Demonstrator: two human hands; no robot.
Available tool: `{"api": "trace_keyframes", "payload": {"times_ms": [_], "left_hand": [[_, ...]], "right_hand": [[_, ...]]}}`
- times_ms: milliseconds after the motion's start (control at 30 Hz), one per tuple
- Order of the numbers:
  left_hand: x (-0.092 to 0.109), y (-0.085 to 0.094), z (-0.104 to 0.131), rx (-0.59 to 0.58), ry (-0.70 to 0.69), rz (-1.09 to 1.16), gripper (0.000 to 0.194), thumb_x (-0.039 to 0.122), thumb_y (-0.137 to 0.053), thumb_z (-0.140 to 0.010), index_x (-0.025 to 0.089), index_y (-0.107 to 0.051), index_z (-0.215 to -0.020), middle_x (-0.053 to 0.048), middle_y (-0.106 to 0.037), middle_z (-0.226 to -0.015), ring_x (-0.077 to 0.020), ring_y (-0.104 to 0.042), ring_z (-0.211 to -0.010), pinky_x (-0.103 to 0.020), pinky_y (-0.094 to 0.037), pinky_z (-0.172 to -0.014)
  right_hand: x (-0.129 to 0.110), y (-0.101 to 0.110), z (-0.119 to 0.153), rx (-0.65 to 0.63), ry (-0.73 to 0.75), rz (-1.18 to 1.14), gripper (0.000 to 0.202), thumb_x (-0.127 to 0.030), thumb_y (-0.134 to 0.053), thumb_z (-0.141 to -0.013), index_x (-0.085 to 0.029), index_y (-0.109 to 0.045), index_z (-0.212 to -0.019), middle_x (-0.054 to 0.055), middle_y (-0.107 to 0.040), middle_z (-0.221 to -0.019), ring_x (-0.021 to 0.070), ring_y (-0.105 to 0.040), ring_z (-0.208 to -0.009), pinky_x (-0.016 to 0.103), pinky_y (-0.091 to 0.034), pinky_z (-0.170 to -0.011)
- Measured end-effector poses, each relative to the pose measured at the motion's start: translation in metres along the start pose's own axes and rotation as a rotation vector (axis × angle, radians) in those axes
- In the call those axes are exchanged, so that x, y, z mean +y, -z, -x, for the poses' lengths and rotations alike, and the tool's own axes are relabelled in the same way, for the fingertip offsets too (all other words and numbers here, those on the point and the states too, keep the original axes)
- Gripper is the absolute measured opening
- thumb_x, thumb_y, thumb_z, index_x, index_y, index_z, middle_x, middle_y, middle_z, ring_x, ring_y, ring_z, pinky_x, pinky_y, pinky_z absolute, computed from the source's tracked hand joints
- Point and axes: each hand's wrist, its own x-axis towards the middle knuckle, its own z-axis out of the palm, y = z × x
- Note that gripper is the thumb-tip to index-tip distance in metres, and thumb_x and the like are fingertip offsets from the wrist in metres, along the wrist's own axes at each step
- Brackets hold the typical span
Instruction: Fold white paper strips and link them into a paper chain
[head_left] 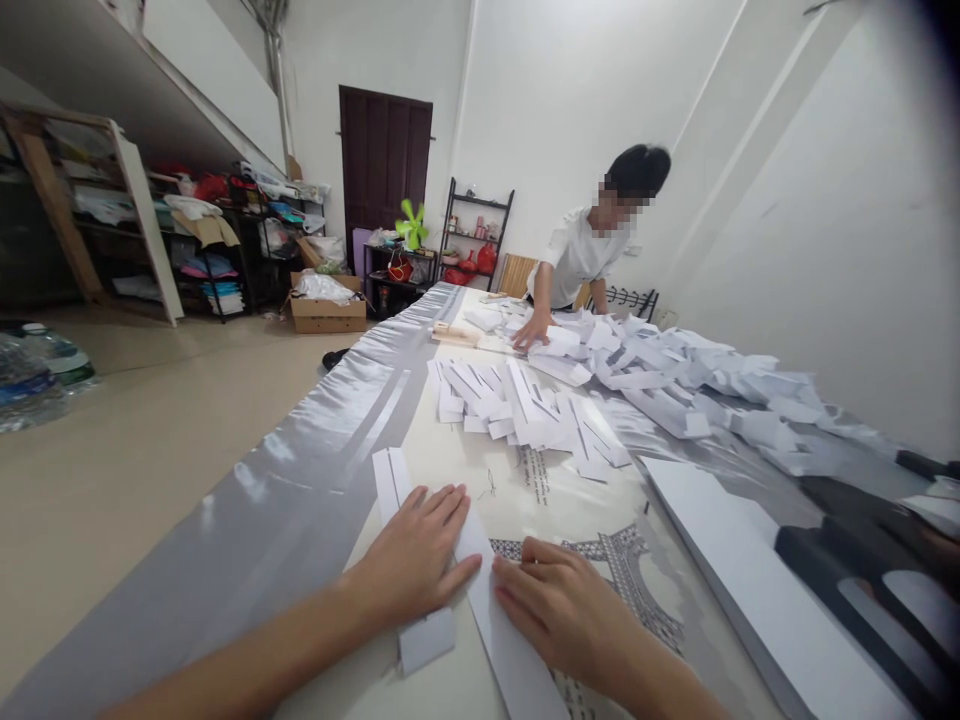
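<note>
Left hand (pixel 416 545) and right hand (pixel 559 610) are resting at a paper strip (pixel 504 635).
Head view: the left is lying flat, fingers extended, thumb touching the strip; the right is resting with curled fingers at its edge, whether gripping I cannot tell. Keeping the left palm steady would likely stop slipping. The strip is lying between the hands, a small piece (pixel 427 640) sitting just below the left.

White paper strip (pixel 504 622) on the bench (pixel 300 480)
Left hand (pixel 416 548) rests on it, right hand (pixel 564 608) touches its edge; beyond, a person (pixel 577 255) leans over paper pieces (pixel 660 365).
</note>
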Motion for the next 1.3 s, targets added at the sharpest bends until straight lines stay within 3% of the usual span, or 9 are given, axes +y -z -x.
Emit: {"api": "trace_keyframes", "payload": {"times_ms": [233, 300, 367, 467, 533, 800, 967, 1100, 1300], "left_hand": [[-0.001, 0.002, -0.001, -0.036, 0.002, -0.002, 0.059, 0.047, -0.042, -0.102, 0.008, -0.046, -0.146, -0.018, -0.047, -0.152, -0.0326, -0.044, -0.140, -0.051, -0.033, -0.113], [0.000, 0.003, -0.002, -0.040, 0.000, -0.001, 0.059, 0.048, -0.042, -0.102, 0.008, -0.046, -0.145, -0.018, -0.046, -0.152, -0.0324, -0.044, -0.140, -0.051, -0.033, -0.113], [0.000, 0.002, -0.002, -0.046, 0.002, -0.005, 0.059, 0.048, -0.041, -0.102, 0.007, -0.046, -0.145, -0.018, -0.046, -0.152, -0.0328, -0.044, -0.140, -0.051, -0.034, -0.113], [0.000, 0.001, -0.003, -0.031, 0.007, -0.007, 0.058, 0.047, -0.041, -0.102, 0.007, -0.047, -0.144, -0.020, -0.049, -0.149, -0.0339, -0.046, -0.139, -0.051, -0.035, -0.112], [0.000, 0.001, -0.002, -0.016, 0.003, -0.005, 0.057, 0.046, -0.041, -0.102, 0.007, -0.047, -0.144, -0.020, -0.051, -0.148, -0.0344, -0.048, -0.137, -0.052, -0.037, -0.110], [-0.001, 0.010, -0.003, 0.016, -0.036, 0.065, 0.041, 0.035, -0.046, -0.101, 0.019, -0.053, -0.138, -0.015, -0.056, -0.138, -0.0319, -0.052, -0.127, -0.052, -0.041, -0.106], [-0.009, 0.006, -0.003, 0.031, -0.129, 0.143, 0.027, 0.025, -0.045, -0.102, 0.019, -0.059, -0.124, -0.011, -0.058, -0.136, -0.0257, -0.051, -0.129, -0.052, -0.030, -0.118], [-0.011, 0.006, -0.006, 0.027, -0.154, 0.220, 0.021, 0.019, -0.043, -0.102, 0.020, -0.062, -0.109, -0.007, -0.065, -0.117, -0.0197, -0.059, -0.117, -0.049, -0.028, -0.120], [-0.014, 0.018, -0.010, 0.022, -0.195, 0.217, 0.024, 0.018, -0.036, -0.104, 0.018, -0.060, -0.108, -0.005, -0.067, -0.105, -0.0187, -0.062, -0.103, -0.049, -0.029, -0.119]], "right_hand": [[-0.011, 0.000, 0.001, -0.025, -0.009, 0.075, 0.017, -0.012, -0.052, -0.096, -0.017, -0.063, -0.084, 0.004, -0.068, -0.066, 0.0228, -0.063, -0.072, 0.033, -0.044, -0.063], [-0.014, -0.004, 0.003, -0.045, -0.081, 0.047, 0.017, -0.014, -0.055, -0.095, -0.017, -0.065, -0.082, 0.003, -0.068, -0.066, 0.0239, -0.065, -0.073, 0.033, -0.046, -0.062], [-0.017, -0.009, 0.005, -0.042, -0.208, -0.032, 0.008, -0.018, -0.062, -0.092, -0.018, -0.067, -0.098, 0.005, -0.071, -0.081, 0.0260, -0.067, -0.082, 0.033, -0.049, -0.064], [-0.018, -0.017, 0.005, -0.009, -0.407, -0.191, 0.051, -0.023, -0.070, -0.086, -0.019, -0.054, -0.134, 0.011, -0.064, -0.116, 0.0267, -0.067, -0.094, 0.037, -0.055, -0.074], [-0.019, -0.020, 0.004, -0.014, -0.488, -0.287, 0.060, -0.024, -0.070, -0.084, -0.019, -0.049, -0.139, 0.013, -0.058, -0.123, 0.0256, -0.066, -0.095, 0.039, -0.056, -0.079], [-0.022, -0.011, -0.004, 0.005, -0.525, -0.587, 0.041, -0.016, -0.063, -0.083, -0.022, -0.060, -0.123, 0.008, -0.053, -0.118, 0.0236, -0.059, -0.105, 0.037, -0.051, -0.093], [-0.009, -0.009, -0.002, 0.030, -0.493, -0.643, 0.044, -0.011, -0.061, -0.080, -0.021, -0.061, -0.123, 0.008, -0.055, -0.115, 0.0239, -0.055, -0.112, 0.038, -0.045, -0.100], [0.002, -0.004, -0.001, 0.011, -0.520, -0.650, 0.043, -0.007, -0.062, -0.075, -0.021, -0.061, -0.116, 0.005, -0.056, -0.105, 0.0223, -0.057, -0.102, 0.036, -0.047, -0.091], [0.014, 0.007, -0.002, 0.033, -0.505, -0.609, 0.029, -0.004, -0.054, -0.079, -0.024, -0.064, -0.097, 0.000, -0.054, -0.092, 0.0160, -0.055, -0.079, 0.030, -0.047, -0.073]]}}
